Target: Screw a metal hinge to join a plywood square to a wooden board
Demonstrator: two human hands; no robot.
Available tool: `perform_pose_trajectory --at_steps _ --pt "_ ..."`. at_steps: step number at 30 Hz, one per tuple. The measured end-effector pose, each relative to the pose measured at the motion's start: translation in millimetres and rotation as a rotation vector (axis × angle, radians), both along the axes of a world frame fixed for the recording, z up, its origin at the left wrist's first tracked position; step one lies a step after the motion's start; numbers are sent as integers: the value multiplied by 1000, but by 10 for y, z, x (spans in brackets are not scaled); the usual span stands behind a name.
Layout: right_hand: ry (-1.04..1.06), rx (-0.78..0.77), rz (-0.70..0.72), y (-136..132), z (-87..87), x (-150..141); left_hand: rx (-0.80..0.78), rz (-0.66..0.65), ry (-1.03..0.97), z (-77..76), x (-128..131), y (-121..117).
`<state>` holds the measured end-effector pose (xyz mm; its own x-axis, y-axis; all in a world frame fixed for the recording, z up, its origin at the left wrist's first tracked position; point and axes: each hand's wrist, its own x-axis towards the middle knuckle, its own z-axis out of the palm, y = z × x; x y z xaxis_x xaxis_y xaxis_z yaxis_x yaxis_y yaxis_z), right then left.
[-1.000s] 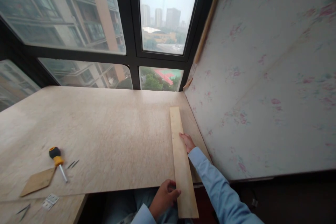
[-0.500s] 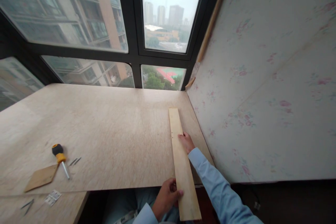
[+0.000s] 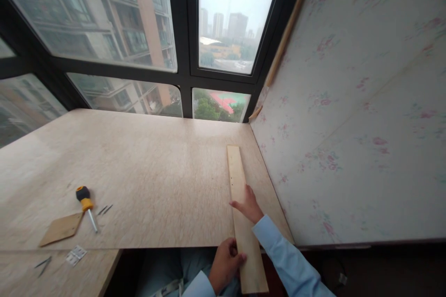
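Note:
A long pale wooden board (image 3: 249, 250) lies lengthwise near the right wall, its near end sticking out past the edge of the light surface. My left hand (image 3: 227, 261) pinches its left edge close to that end, thumb on top and fingers curled at the side. Farther up, my right hand (image 3: 248, 204) lies across the board, the thumb at the left edge and the fingers at the right edge. Small dark holes show on the board's left side just beyond this hand.
To the left lie a screwdriver (image 3: 85, 204) with a black and yellow handle, a small wooden piece (image 3: 61, 229), screws (image 3: 105, 209) and metal hinges (image 3: 75, 255). More screws (image 3: 43, 265) rest on a lower ledge. A floral wall (image 3: 348, 148) bounds the right; windows stand behind.
My right hand has slid nearer along the board, and its thumb has moved across to the left edge. My left hand keeps its hold. The camera view has shifted slightly.

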<state>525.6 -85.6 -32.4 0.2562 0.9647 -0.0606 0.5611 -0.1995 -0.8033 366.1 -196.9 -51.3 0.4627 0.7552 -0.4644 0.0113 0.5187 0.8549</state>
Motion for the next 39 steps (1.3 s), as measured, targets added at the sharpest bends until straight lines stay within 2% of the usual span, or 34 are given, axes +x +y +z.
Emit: perform_pose_trajectory --at_steps 4,8,12,15,17,19,21,24,27,30,32,34,36,39 --pt "-195 -1 1 -110 -279 -148 20 18 69 -19 -4 -21" --pt "-252 59 -22 -136 -425 -185 91 3 189 1 -8 -13" --pt "-239 69 -52 -129 -436 -161 133 -8 213 11 -3 -16" --pt "-208 68 -74 -132 -393 -141 32 -53 146 20 -65 -30" --pt "-182 71 -88 -150 -355 -131 -54 -60 90 48 -197 -24" --pt "-164 76 -91 -177 -323 -118 -88 -25 48 100 -435 11" --pt "-169 79 -82 -197 -307 -98 -81 57 29 173 -792 71" --pt "-172 59 -77 -197 -303 -66 -17 309 103 292 -1512 156" --pt "-207 18 -69 -192 -273 -60 127 666 387 373 -2304 182" --pt "-257 -38 -48 -204 -205 -80 301 899 870 391 -2967 173" --pt "-286 -69 -39 -211 -161 -95 382 873 1153 372 -3276 171" --pt "-306 -93 -39 -212 -139 -104 454 768 1311 335 -3471 177" --pt "-318 -99 -45 -207 -141 -103 444 667 1374 283 -3575 191" --pt "-326 -80 -50 -199 -169 -93 380 608 1415 199 -3631 220"
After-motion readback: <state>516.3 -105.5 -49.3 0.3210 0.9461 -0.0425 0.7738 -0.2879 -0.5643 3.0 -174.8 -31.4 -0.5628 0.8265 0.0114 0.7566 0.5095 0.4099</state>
